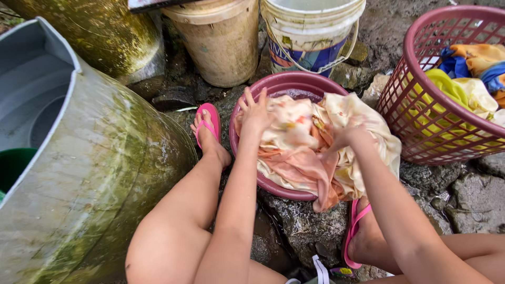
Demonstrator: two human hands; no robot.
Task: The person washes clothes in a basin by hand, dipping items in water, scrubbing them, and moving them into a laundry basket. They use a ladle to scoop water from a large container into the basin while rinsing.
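Observation:
A maroon plastic basin (279,84) sits on wet rocks between my feet. A wet cream and peach cloth (310,152) fills it and hangs over its near rim. My left hand (255,110) lies on the cloth at the basin's left side, fingers spread and pointing away from me. My right hand (347,135) is closed on a bunched fold of the same cloth at the basin's right side; it looks blurred.
A maroon lattice laundry basket (415,105) with yellow, blue and orange clothes stands right. Two buckets stand behind the basin, a dirty beige bucket (221,44) and a white bucket (310,37). A large mossy grey tank (100,173) fills the left. Pink flip-flops (208,118) are on my feet.

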